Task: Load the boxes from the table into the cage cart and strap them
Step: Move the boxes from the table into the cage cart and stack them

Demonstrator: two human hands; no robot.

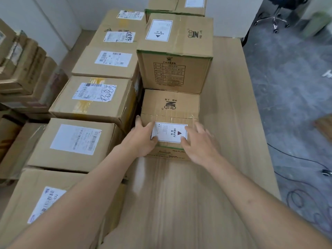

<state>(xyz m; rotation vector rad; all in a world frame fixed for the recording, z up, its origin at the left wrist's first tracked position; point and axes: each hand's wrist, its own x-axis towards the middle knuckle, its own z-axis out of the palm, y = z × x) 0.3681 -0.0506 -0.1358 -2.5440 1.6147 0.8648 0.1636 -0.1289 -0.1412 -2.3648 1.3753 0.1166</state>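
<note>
So, taking the small box (169,112) with the white HEAVY sticker (169,132) as the reference point: it sits on the wooden table (224,123), close to the middle, near the person's end of the box line.

Far left of it, off the table, there's a blurry stack of flattened cardboard (23,69). Closer in, still to its left, runs a row of bigger boxes (93,97) with white shipping labels, and the nearest one of that row is just beside the small box.

Left hand (142,139) lies on the box's top at the left edge, fingers spread and fairly straight, thumb touching the sticker's left side. Right hand (199,142) is at the right side of the top, fingers spread too, thumb at the sticker's lower right corner. Can't tell if the right fingertips actually press down.

Directly behind it stands a taller box (175,51), touching it. Right of everything is grey floor (291,90) with loose cables (301,196).
</note>
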